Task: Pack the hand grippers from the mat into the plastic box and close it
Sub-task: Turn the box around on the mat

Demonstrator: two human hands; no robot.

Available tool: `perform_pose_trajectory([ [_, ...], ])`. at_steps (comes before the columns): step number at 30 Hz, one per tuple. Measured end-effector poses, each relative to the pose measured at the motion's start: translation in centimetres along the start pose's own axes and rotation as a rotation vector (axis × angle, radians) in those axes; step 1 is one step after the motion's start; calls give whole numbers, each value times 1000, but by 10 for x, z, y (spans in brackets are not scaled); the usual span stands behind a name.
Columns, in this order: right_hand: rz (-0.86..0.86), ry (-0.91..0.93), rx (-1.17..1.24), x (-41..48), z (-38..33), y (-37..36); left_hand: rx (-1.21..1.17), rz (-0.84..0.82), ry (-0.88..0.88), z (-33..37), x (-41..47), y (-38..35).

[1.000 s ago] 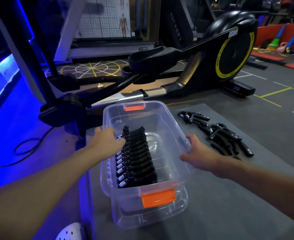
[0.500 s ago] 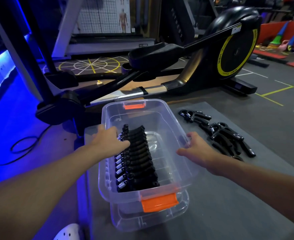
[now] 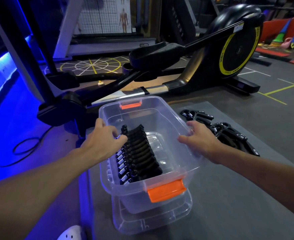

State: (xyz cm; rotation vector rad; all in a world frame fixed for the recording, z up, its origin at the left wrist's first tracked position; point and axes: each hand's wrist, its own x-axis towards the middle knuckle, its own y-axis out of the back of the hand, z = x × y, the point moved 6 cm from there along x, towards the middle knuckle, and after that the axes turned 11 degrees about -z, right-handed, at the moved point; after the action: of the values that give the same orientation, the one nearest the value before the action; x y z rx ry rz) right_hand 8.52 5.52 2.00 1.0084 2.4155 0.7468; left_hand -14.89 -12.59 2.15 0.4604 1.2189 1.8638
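A clear plastic box (image 3: 170, 175) with orange latches (image 3: 165, 190) stands on the grey mat (image 3: 238, 196), resting on top of its clear lid (image 3: 153, 220). Inside it, along the left side, several black hand grippers (image 3: 139, 153) with metal springs are lined up in a row. My left hand (image 3: 103, 137) grips the box's left rim, fingers curled over it beside the row. My right hand (image 3: 200, 137) grips the right rim, thumb inside the wall. Several loose hand grippers (image 3: 229, 134) lie on the mat just right of the box, partly behind my right hand.
A black and yellow elliptical trainer (image 3: 229, 49) stands right behind the mat, its pedal arm (image 3: 153, 54) reaching over the far side. A black cable (image 3: 21, 146) loops on the blue-lit floor at left. A white perforated shoe (image 3: 71, 233) shows at the bottom edge.
Both hands stay on the box's sides. My right hand has closed in on the right rim. The box and grippers have hardly moved.
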Motion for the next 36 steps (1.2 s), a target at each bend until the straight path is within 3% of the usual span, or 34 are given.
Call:
perform_pose_trajectory([
  [17,-98,64,-213,33,-8,13,-222,59,-53,9,-22,-6],
  [24,-115,57,-331,35,0,11,-232,-41,-39,15,-26,-18],
  [28,-103,38,-255,33,3,10,43,-102,-31,11,-28,-11],
  [36,158,-132,20,-19,17,10,467,-1,-140,-9,46,19],
])
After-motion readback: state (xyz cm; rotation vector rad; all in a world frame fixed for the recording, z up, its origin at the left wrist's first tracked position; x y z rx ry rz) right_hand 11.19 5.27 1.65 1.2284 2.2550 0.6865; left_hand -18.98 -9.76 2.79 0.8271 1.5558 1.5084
